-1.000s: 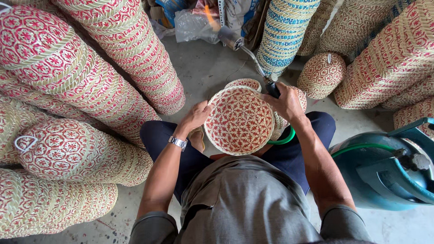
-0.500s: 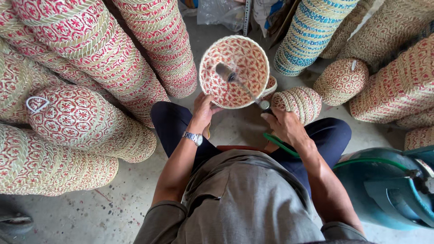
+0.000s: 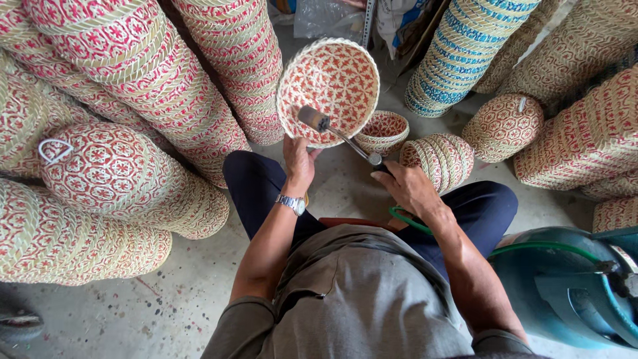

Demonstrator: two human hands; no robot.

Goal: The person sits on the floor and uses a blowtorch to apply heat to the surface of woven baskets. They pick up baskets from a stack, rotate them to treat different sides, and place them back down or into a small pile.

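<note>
Left hand point(image 3: 298, 159) grips the rim of 1 red-patterned woven bowl point(image 3: 329, 90), raised and tilted, hollow facing the person. Right hand point(image 3: 411, 189) is closed around a torch point(image 3: 339, 136); nozzle sits inside the bowl.

Soft, even daylight, and the picture is sharp.
Shadows on the floor point(image 3: 186, 299) are faint. There is no glare. The edges bend outward a little, like a fish-eye.
</note>
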